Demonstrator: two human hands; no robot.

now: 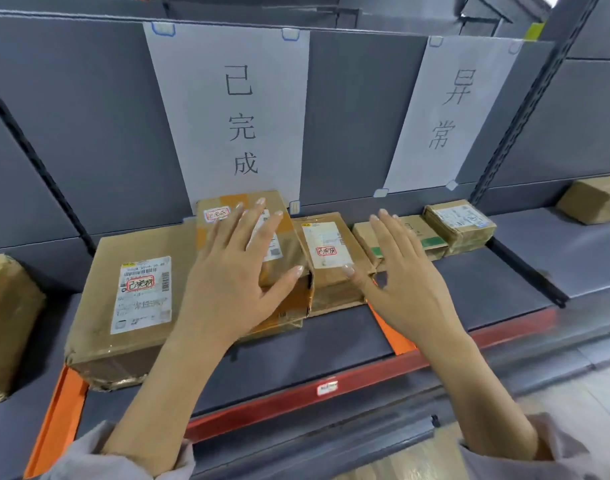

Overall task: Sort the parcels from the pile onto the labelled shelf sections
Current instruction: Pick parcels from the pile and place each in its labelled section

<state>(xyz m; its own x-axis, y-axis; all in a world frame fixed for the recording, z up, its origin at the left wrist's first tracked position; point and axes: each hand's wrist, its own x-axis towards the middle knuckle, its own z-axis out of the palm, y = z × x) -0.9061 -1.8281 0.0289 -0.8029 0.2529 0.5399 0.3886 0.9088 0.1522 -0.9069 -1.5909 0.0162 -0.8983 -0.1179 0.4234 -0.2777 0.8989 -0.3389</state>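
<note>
Cardboard parcels sit on the shelf (296,337) beneath the 已完成 sign (237,116). The left hand (234,271) is over the stacked parcel (283,251), its fingers (255,220) spread; the right hand (404,278), also spread and holding nothing, is just beside the labelled parcel (326,251). The stacked parcel looks skewed on the box below, so a careless nudge could slide it off, or shove its neighbour toward the 异常 sign (449,112).

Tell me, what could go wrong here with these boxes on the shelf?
1. The top box sits stacked on an orange-taped lower box; a nudge from the left hand could slide it off.
2. The stamped middle box lies right by the orange divider, near the right hand; a push might carry it into the neighbouring section.
</note>
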